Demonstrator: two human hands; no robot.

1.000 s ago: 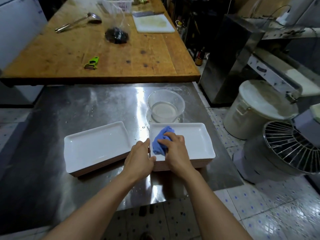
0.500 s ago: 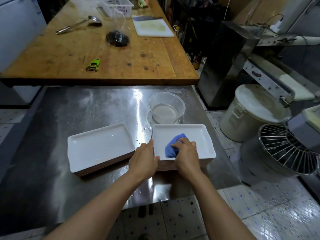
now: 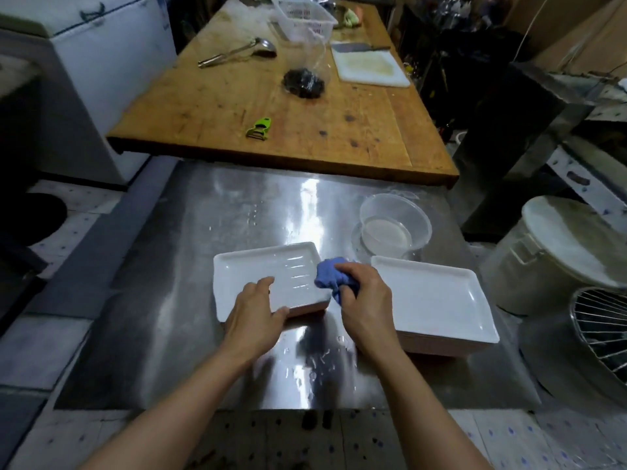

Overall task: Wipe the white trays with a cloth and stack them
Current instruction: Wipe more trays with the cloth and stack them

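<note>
Right now the right hand (image 3: 364, 300) is bunching the blue cloth (image 3: 330, 278) in a closed grip, fingers curled round it, holding it over the right edge of the left tray (image 3: 268, 276). The left hand (image 3: 254, 313) is gripping that tray's near edge, thumb lying on the rim and fingers spreading over the inside, steadying it. This tray is sitting on top of a short stack, with pinkish-brown undersides showing beneath it, and wet streaks are glistening on its white surface. Just to the right, apart from the first stack, another white tray (image 3: 437, 296) is topping a second stack (image 3: 444, 347), and no hand is touching it.

Both stacks are resting on the steel bench (image 3: 190, 266), which is shining with water drops between the arms. Behind the right stack, a clear plastic bowl (image 3: 395, 225) is holding cloudy liquid.

Further back a wooden bench (image 3: 264, 96) is carrying a green peeler (image 3: 259, 127), a ladle (image 3: 237, 52), a clear bag (image 3: 307, 81) with something dark inside, a white cutting board (image 3: 369, 67) with a cleaver (image 3: 356, 47) lying at its far end, and a white basket (image 3: 303, 20). At the right edge, beside the steel bench, a lidded white bucket (image 3: 556, 256) is standing near a wire guard (image 3: 604, 327).
</note>
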